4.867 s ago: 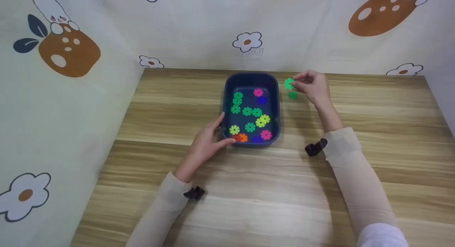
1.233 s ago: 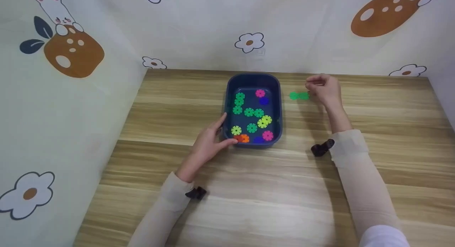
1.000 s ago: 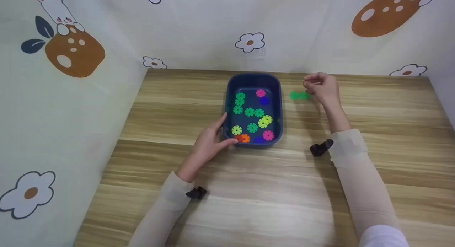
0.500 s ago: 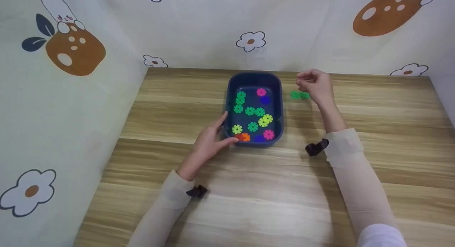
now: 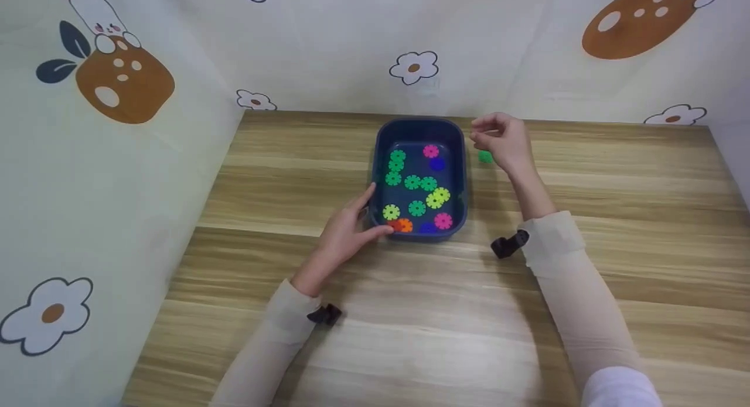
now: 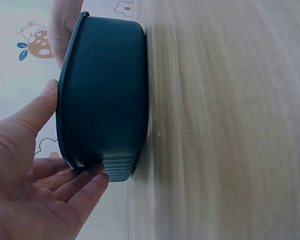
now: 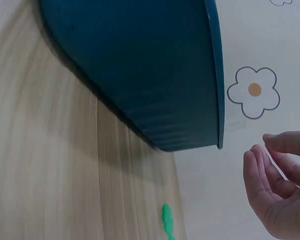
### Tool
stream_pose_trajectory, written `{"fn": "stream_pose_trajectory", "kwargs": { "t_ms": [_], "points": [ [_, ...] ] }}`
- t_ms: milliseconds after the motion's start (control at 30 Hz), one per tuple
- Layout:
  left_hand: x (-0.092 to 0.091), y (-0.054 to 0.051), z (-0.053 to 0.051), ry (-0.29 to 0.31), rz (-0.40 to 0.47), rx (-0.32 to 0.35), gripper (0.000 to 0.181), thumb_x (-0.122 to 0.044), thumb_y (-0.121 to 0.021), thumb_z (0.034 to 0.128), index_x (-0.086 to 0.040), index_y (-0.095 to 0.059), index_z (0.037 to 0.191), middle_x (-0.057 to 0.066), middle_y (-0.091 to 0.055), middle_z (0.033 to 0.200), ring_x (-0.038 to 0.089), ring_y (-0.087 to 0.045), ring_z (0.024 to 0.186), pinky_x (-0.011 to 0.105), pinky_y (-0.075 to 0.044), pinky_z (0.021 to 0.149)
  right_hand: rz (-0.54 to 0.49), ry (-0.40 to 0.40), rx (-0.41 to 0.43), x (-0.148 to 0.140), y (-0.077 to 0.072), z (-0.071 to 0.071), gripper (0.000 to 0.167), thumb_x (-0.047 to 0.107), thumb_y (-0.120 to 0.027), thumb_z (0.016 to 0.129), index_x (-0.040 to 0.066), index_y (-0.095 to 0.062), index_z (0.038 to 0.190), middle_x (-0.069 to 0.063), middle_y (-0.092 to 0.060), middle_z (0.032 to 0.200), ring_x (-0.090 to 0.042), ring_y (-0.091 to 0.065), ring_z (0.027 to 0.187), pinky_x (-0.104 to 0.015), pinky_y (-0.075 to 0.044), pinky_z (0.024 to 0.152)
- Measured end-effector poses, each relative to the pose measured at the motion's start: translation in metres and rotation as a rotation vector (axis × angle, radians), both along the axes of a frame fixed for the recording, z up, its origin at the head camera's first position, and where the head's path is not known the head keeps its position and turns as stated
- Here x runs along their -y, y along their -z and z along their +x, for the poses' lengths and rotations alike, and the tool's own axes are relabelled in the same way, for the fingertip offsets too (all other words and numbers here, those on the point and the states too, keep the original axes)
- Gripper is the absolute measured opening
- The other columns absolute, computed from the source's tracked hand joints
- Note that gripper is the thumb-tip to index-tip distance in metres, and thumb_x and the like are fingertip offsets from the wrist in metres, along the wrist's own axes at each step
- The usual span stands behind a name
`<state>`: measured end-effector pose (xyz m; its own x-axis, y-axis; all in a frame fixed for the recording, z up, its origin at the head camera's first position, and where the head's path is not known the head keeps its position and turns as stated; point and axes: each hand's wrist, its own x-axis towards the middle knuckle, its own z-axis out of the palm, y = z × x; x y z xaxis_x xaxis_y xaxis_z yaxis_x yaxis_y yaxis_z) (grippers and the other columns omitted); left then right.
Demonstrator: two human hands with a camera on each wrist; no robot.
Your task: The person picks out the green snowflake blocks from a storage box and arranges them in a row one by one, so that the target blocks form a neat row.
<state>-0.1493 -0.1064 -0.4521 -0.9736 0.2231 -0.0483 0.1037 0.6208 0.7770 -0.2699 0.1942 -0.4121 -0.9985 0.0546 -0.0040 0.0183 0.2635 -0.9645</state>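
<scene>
My left hand (image 5: 343, 234) holds the dark blue bin (image 5: 463, 178) at its near left corner. In the left wrist view, the thumb is on the rim and the fingers curl beneath it. Several notched plastic discs lie inside: green discs (image 5: 412, 182), yellow discs (image 5: 434, 201), pink discs (image 5: 443, 221), blue ones and an orange disc (image 5: 404, 225). My right hand (image 5: 507, 142) hovers beside the bin's far right corner, its fingers loosely bent with nothing between them. Below it a green disc (image 5: 485, 156) shows on the table; the one alongside is covered by the hand.
A wood-grain table (image 5: 422, 313) carries the bin near its back edge. Behind it hangs a pale wall cloth (image 5: 328, 50) printed with flowers and rabbits. Each sleeve bears a black wrist camera, such as the right wrist camera (image 5: 508, 244).
My right hand laid a green disc beside another on the table, let go, and has since moved left toward the bin. My left hand has stayed on the bin.
</scene>
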Motion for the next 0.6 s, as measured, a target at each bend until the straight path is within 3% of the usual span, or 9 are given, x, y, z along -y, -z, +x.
{"fn": "stream_pose_trajectory", "kwargs": {
  "t_ms": [300, 600],
  "points": [
    [0.0, 0.0, 0.0, -0.006, -0.008, 0.004, 0.088, -0.032, -0.08, 0.0843, -0.013, -0.032, 0.156, 0.018, -0.038, 0.158, 0.032, -0.043, 0.144, 0.042, -0.039, 0.117, 0.031, -0.073, -0.009, 0.022, -0.003, 0.003, 0.025, 0.0, -0.066, 0.092, -0.008, -0.065, 0.115, 0.002, -0.066, 0.092, -0.002, -0.065, 0.077, -0.015, -0.058, 0.072],
    [0.0, 0.0, 0.0, -0.004, -0.023, 0.002, 0.089, -0.035, -0.08, 0.0838, -0.014, -0.033, 0.156, 0.016, -0.039, 0.158, 0.031, -0.042, 0.145, 0.042, -0.039, 0.118, 0.053, -0.113, -0.035, 0.045, 0.0, 0.005, 0.022, 0.001, -0.068, 0.091, -0.006, -0.068, 0.112, -0.005, -0.068, 0.097, -0.001, -0.064, 0.076, -0.013, -0.057, 0.072]
  ]
}}
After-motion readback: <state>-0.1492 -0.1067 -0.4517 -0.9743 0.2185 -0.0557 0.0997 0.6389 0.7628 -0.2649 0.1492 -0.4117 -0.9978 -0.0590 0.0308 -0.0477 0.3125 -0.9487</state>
